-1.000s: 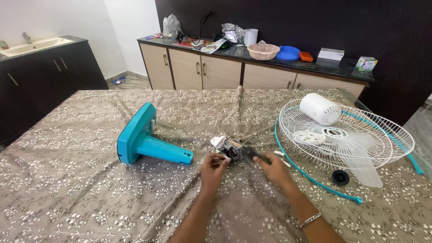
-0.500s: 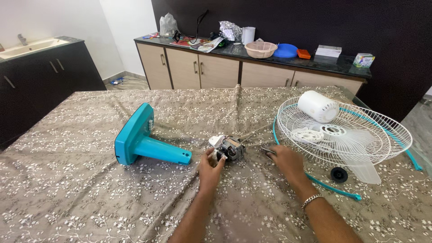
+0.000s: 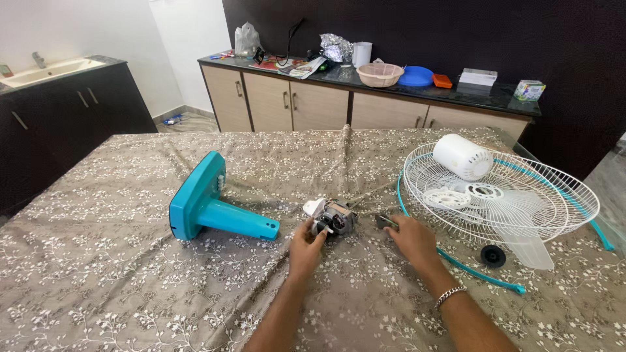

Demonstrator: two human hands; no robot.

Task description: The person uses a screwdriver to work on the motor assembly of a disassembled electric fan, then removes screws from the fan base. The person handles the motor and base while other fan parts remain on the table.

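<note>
A small fan motor (image 3: 332, 218), grey metal with a white end piece, lies on the patterned tablecloth. My left hand (image 3: 305, 242) grips it from the near side. My right hand (image 3: 409, 237) rests on the cloth to the motor's right, its fingertips on a small dark part (image 3: 385, 221). Whether it is gripping that part is unclear. A teal fan stand (image 3: 208, 210) lies on its side to the left. To the right sits a white wire fan guard (image 3: 502, 195).
Inside the guard lie a white motor cover (image 3: 462, 156), white rings and a translucent blade. A teal rim ring (image 3: 456, 264) and a black knob (image 3: 493, 255) lie by it. A cluttered counter (image 3: 365, 81) runs behind the table; a sink (image 3: 45, 68) is at far left.
My right hand has slid right, off the motor and onto the small dark part. My left hand stays on the motor. The view has shifted slightly.
</note>
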